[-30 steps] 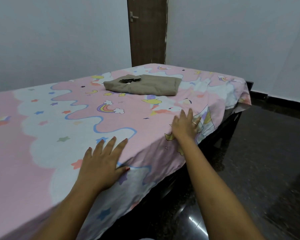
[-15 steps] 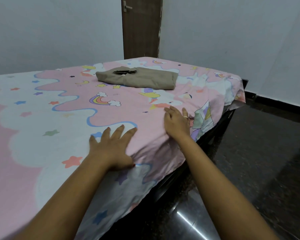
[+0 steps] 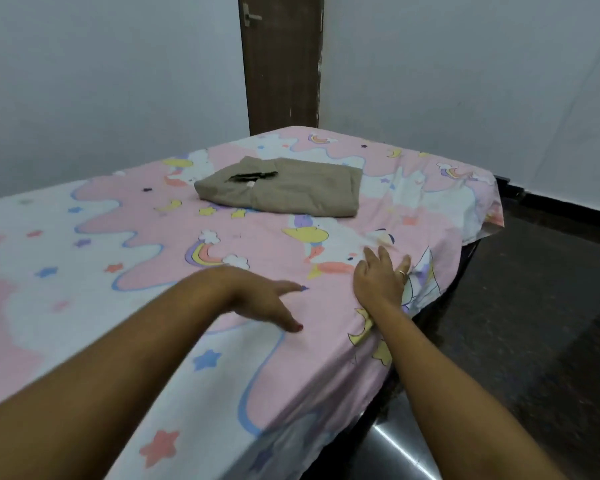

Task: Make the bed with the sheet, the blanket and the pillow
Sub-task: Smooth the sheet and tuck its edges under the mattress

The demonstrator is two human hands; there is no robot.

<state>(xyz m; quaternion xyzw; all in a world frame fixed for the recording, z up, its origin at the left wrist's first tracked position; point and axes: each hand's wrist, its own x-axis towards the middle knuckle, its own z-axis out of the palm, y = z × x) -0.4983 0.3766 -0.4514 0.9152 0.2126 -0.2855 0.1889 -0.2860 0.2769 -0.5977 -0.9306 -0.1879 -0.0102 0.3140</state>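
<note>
Your pink cartoon-print sheet (image 3: 146, 216) covers the bed (image 3: 503, 183) across the left and centre of the frame, with the folded tan blanket (image 3: 291, 192) lying on it at upper centre. Your right hand (image 3: 381, 278) lies flat on the sheet near the bed's edge, fingers spread. Your left hand (image 3: 260, 299), just left of it, has straight fingers but is too blurred to show contact.

Bed (image 3: 465, 261) is covered by a pink-and-white patterned sheet (image 3: 146, 258). A folded beige cloth (image 3: 291, 192) is laid flat on it, well beyond the right hand (image 3: 378, 282), farther from the edge.
</note>
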